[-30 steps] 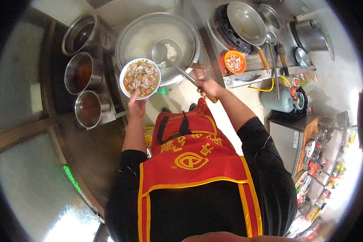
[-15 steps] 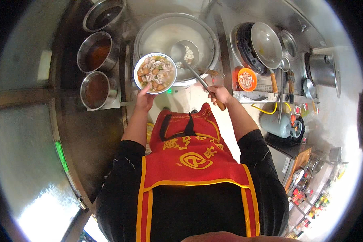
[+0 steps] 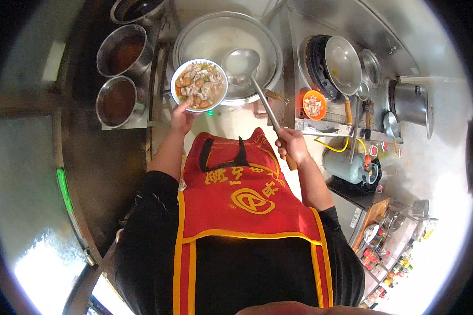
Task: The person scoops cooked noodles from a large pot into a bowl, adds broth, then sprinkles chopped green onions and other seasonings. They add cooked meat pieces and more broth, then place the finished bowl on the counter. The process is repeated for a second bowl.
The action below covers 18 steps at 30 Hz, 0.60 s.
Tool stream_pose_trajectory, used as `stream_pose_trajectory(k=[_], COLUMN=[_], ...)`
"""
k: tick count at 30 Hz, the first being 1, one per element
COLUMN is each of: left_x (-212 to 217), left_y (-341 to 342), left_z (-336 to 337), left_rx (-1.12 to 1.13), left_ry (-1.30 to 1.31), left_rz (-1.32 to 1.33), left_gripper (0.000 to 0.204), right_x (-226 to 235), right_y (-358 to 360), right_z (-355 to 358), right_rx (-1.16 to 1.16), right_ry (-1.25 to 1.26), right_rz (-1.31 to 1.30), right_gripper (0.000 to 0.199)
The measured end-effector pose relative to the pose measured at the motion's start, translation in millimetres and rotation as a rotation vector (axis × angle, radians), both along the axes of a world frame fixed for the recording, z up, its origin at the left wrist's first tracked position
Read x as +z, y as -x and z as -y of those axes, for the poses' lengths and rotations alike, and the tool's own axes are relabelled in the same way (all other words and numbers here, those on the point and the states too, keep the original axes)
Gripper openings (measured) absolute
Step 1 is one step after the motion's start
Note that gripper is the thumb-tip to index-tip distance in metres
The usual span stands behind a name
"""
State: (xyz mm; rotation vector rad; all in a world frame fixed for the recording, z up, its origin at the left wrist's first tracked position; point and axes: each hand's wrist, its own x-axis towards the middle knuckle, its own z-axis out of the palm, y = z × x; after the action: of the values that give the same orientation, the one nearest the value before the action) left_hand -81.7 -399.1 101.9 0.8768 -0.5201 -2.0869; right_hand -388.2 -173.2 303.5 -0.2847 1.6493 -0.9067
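My left hand (image 3: 182, 116) holds a white bowl with a blue rim (image 3: 225, 93) from its near side, thumb at the edge. Sliced meat, brown chunks and broth (image 3: 198, 83) fill it. My right hand (image 3: 293, 145) is wrapped round the handle of a long metal ladle (image 3: 264, 103). The ladle's head is over a large metal pot (image 3: 272, 44) of pale, cloudy liquid, just right of the bowl. A few pale pieces (image 3: 239, 80) show at the near edge of the ladle's head; whether it touches the liquid I cannot tell.
Several metal pots of dark liquid (image 3: 122, 50) line the left. On the right are a black burner (image 3: 312, 63), a wok (image 3: 343, 65) and an orange bowl of meat pieces (image 3: 314, 105). Below them lies a gas cylinder (image 3: 344, 166).
My right hand has drawn nearer to me with the ladle handle. Fewer pale pieces show in the ladle's head. The bowl stays in my left hand; the whole view has shifted slightly.
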Motion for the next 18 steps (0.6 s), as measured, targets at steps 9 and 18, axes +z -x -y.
stream_pose_trajectory(k=[9,18], left_x=[0.2,-2.5], left_y=[3.5,2.5], left_z=[1.2,0.6], left_rx=[0.016,0.035], left_ry=[-0.042,-0.07], left_rz=[-0.073,-0.065], left_gripper=[0.065,0.064], right_x=[68.8,77.3], right_y=[-20.6,-35.8], right_z=[-42.1,-48.4], right_rx=[-0.01,0.056], right_ry=[0.006,0.021], right_rz=[-0.006,0.033], right_gripper=[0.027,0.028])
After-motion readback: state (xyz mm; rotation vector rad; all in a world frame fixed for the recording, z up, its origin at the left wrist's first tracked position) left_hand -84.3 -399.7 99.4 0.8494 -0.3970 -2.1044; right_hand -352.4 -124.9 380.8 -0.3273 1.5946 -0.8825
